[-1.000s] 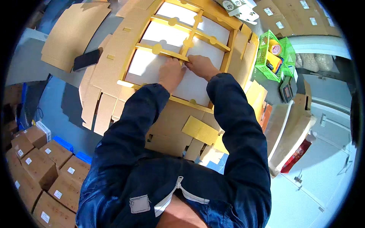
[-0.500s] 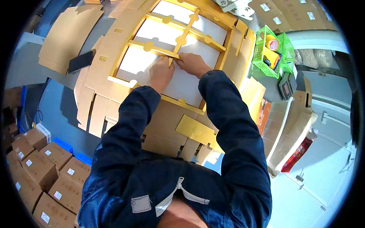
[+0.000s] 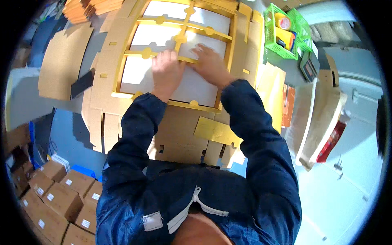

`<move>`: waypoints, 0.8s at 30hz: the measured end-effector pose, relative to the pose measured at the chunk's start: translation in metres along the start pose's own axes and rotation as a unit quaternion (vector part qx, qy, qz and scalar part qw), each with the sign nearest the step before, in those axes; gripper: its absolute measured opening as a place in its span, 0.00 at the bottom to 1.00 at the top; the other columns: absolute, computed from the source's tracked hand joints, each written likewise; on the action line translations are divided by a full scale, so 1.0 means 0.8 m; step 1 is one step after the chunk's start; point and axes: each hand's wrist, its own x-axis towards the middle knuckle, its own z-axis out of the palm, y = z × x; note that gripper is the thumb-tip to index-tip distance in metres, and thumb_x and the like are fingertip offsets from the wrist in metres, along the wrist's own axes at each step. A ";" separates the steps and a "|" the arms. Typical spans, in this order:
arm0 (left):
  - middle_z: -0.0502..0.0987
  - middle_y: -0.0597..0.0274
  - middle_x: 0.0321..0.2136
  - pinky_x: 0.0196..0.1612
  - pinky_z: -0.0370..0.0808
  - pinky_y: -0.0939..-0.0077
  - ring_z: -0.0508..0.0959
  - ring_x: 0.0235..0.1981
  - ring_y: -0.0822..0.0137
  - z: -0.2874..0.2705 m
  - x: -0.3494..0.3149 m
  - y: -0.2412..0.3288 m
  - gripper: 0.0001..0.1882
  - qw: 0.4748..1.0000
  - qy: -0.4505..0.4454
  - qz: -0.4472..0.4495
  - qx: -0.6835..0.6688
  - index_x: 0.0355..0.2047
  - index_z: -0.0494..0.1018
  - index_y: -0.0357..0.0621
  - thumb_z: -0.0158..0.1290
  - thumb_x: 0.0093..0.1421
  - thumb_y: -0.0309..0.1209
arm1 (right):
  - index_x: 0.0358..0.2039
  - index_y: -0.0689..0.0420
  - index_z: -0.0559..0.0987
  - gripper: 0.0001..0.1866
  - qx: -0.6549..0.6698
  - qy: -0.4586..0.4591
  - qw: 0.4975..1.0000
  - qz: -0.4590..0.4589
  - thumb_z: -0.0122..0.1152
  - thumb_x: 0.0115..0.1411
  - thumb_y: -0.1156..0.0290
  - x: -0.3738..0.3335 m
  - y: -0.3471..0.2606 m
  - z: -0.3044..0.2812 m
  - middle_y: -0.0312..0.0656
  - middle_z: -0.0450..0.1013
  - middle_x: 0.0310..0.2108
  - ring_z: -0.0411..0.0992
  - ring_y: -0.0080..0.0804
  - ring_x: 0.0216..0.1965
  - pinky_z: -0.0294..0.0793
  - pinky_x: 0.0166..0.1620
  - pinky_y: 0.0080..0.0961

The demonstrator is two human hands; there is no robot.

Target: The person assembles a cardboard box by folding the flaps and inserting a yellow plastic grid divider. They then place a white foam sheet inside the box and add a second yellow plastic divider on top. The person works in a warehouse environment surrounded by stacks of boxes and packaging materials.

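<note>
A yellow cardboard box with a grid of dividers lies open on flat brown cardboard, its cells floored in pale white. My left hand bends over the nearest cross divider, fingers close together on top and thumb on the near side. Just right of it, my right hand reaches over the same divider where it meets the lengthwise divider. Its fingers are apart and blurred, and I see nothing held in them. Round yellow tabs stick out along the dividers and walls.
A black phone lies left of the box on the bench. Green baskets with tape and tools stand at the far right, near a scale. Flat yellow cardboard lies in front; brown cartons are stacked lower left.
My fingers have loosened from a pinch at the divider joint. The left hand now lies over the divider, and the right has spread its fingers farther forward. The whole view has shifted slightly.
</note>
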 end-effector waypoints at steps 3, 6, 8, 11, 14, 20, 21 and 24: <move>0.69 0.60 0.31 0.45 0.65 0.64 0.69 0.41 0.61 0.016 0.019 0.033 0.14 0.960 0.085 0.263 -0.050 0.32 0.69 0.43 0.57 0.48 0.36 | 0.47 0.64 0.71 0.25 0.079 0.026 0.957 0.277 0.54 0.55 0.58 -0.074 0.033 -0.041 0.62 0.69 0.43 0.69 0.55 0.43 0.67 0.48 0.44; 0.68 0.63 0.31 0.43 0.64 0.65 0.68 0.39 0.62 0.049 0.018 0.057 0.12 0.939 -0.003 0.336 -0.068 0.33 0.68 0.44 0.54 0.51 0.35 | 0.40 0.65 0.73 0.22 0.148 -0.130 0.893 0.405 0.53 0.55 0.59 -0.137 0.025 -0.026 0.61 0.71 0.37 0.71 0.56 0.38 0.69 0.44 0.45; 0.68 0.64 0.29 0.41 0.64 0.67 0.68 0.37 0.63 0.071 0.014 0.061 0.08 0.938 -0.083 0.334 -0.032 0.30 0.68 0.46 0.52 0.52 0.34 | 0.36 0.66 0.74 0.20 0.224 -0.193 0.858 0.420 0.53 0.55 0.59 -0.152 0.017 -0.005 0.61 0.73 0.33 0.72 0.56 0.35 0.70 0.41 0.46; 0.68 0.64 0.28 0.37 0.63 0.69 0.68 0.35 0.64 0.091 0.006 0.061 0.07 0.948 -0.025 0.318 -0.013 0.29 0.68 0.47 0.51 0.51 0.33 | 0.26 0.65 0.74 0.16 0.124 -0.140 0.895 0.406 0.50 0.53 0.62 -0.156 0.007 0.009 0.60 0.73 0.28 0.72 0.56 0.32 0.71 0.38 0.47; 0.67 0.63 0.26 0.35 0.62 0.69 0.68 0.34 0.64 0.100 0.003 0.066 0.05 0.953 -0.020 0.301 -0.003 0.28 0.68 0.47 0.49 0.52 0.32 | 0.25 0.65 0.75 0.16 0.117 -0.188 0.892 0.394 0.51 0.52 0.62 -0.146 0.007 0.002 0.59 0.73 0.27 0.72 0.56 0.32 0.72 0.37 0.46; 0.67 0.63 0.27 0.37 0.62 0.68 0.67 0.34 0.63 0.100 0.000 0.076 0.05 0.947 -0.056 0.316 -0.002 0.29 0.67 0.47 0.47 0.49 0.29 | 0.23 0.65 0.76 0.16 0.098 -0.200 0.906 0.361 0.52 0.52 0.61 -0.144 0.010 -0.003 0.58 0.73 0.25 0.73 0.54 0.29 0.72 0.36 0.44; 0.67 0.62 0.27 0.37 0.62 0.68 0.67 0.34 0.63 0.097 0.000 0.079 0.05 0.951 -0.055 0.306 0.006 0.29 0.67 0.47 0.47 0.49 0.29 | 0.23 0.64 0.76 0.17 0.101 -0.195 0.909 0.353 0.52 0.52 0.61 -0.144 0.009 -0.001 0.58 0.73 0.25 0.73 0.54 0.29 0.73 0.36 0.44; 0.69 0.59 0.32 0.42 0.63 0.66 0.68 0.39 0.60 0.080 0.001 0.082 0.09 0.949 -0.118 0.291 0.003 0.32 0.68 0.43 0.49 0.51 0.31 | 0.30 0.65 0.74 0.18 0.128 -0.184 0.897 0.380 0.53 0.53 0.59 -0.148 0.009 -0.002 0.58 0.73 0.28 0.73 0.54 0.32 0.72 0.37 0.45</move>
